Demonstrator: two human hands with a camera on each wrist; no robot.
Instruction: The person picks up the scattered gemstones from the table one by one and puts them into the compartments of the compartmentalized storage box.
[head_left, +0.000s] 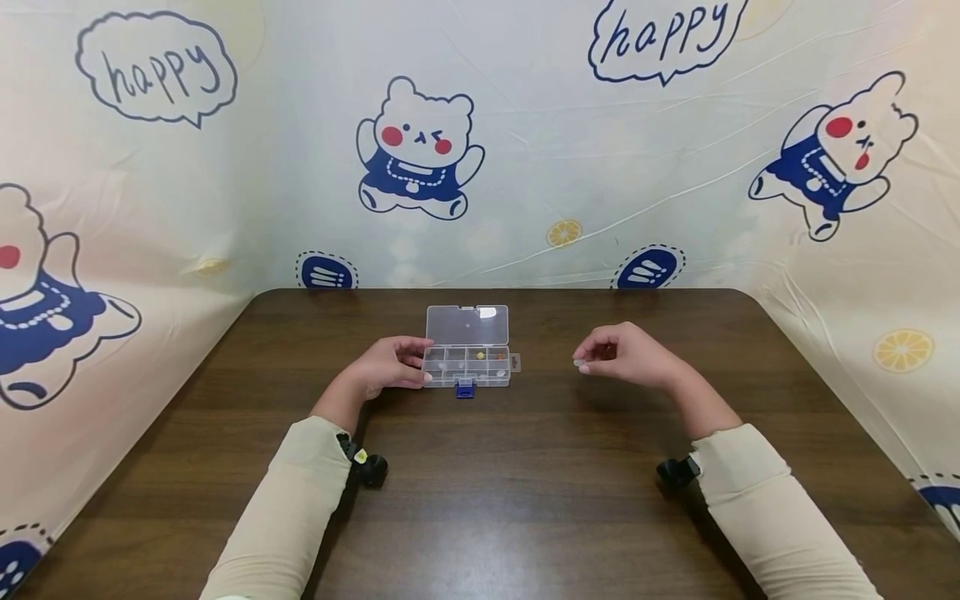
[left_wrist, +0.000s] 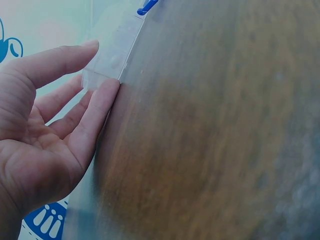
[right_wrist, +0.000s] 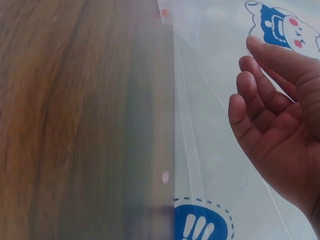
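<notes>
In the head view, a clear plastic compartment box (head_left: 467, 325) stands with its lid raised and a blue latch (head_left: 465, 389) at its front. A yellow bead (head_left: 481, 356) and a small red piece (head_left: 500, 357) lie in its back compartments, with pale pieces in others. My left hand (head_left: 388, 364) holds the box's left end between thumb and fingers; the left wrist view shows the box corner (left_wrist: 102, 72) there. To the right of the box, my right hand (head_left: 626, 357) pinches a small whitish piece (head_left: 578, 362) at its fingertips, over the table.
The brown wooden table (head_left: 480, 500) runs back to a printed curtain (head_left: 525, 167) with cartoon bears. A pale oval spot (right_wrist: 165, 177) shows near the table's far edge in the right wrist view. Dark wrist cameras (head_left: 371, 469) sit at both sleeve cuffs.
</notes>
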